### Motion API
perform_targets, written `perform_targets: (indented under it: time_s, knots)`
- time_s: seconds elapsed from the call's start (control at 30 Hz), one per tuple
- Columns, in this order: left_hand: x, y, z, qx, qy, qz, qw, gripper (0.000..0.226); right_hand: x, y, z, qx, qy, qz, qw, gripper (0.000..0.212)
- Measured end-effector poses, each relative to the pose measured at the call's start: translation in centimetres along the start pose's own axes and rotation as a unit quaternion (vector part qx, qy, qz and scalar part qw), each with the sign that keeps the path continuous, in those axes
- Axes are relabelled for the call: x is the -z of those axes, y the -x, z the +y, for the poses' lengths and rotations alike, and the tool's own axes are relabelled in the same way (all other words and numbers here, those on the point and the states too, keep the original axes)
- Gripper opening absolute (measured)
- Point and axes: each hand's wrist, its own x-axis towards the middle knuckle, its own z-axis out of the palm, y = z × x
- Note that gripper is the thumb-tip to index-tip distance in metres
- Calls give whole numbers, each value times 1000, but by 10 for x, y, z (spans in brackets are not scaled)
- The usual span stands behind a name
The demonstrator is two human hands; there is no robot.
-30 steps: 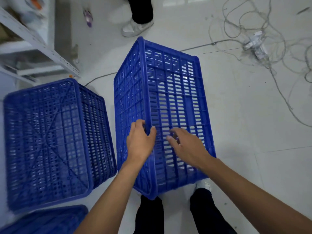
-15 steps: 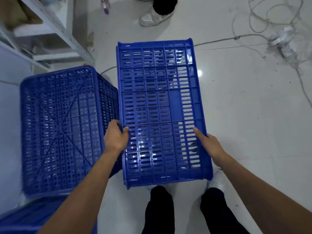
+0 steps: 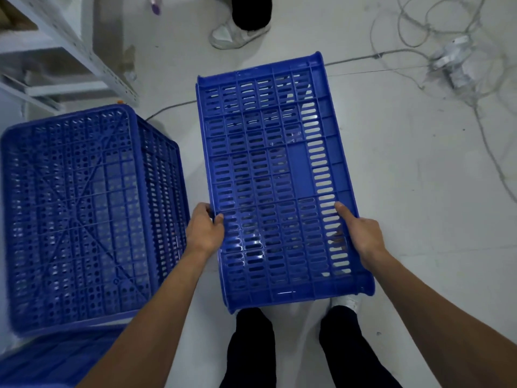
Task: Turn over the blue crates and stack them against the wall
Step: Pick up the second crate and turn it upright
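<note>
I hold a blue slotted crate (image 3: 277, 175) on its side in front of my legs, one long slotted wall facing up at me. My left hand (image 3: 205, 231) grips its left edge, thumb over the wall. My right hand (image 3: 361, 233) grips the right edge near the rim. A second blue crate (image 3: 78, 217) rests upside down to the left, its ribbed base up. The corner of a third blue crate (image 3: 56, 359) shows at the bottom left.
A white metal shelf rack (image 3: 70, 49) stands at the back left. Another person's shoe (image 3: 237, 35) and leg are on the floor beyond the crate. Loose cables and a power strip (image 3: 453, 63) lie at the back right. Pale floor tiles spread to the right.
The crate has tipped from standing on a corner to lying with one wall up. My hands went from its top face to its left and right edges. The view shifted slightly.
</note>
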Motion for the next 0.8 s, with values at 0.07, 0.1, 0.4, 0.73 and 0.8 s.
perform_targets:
  time_s: [0.07,0.1,0.4,0.73,0.8]
  knots:
    - [-15,6,12,-5,9,4,1000,14,19,-3,2,9,-1,9,1000,63]
    - [-20,8,17,-4,12,4,1000,14,27,-5,3,9,1,15,1000,61]
    - [-72,25,65,-36,-22,-48,998,21,92,1,-1,67,77,120,988,80]
    - [-100,33,80,54,40,-121,990,41,105,7,3,131,124,105,978,80]
    - [-90,27,71,88,3,-136,987,47,95,14,5,145,118,83,979,65]
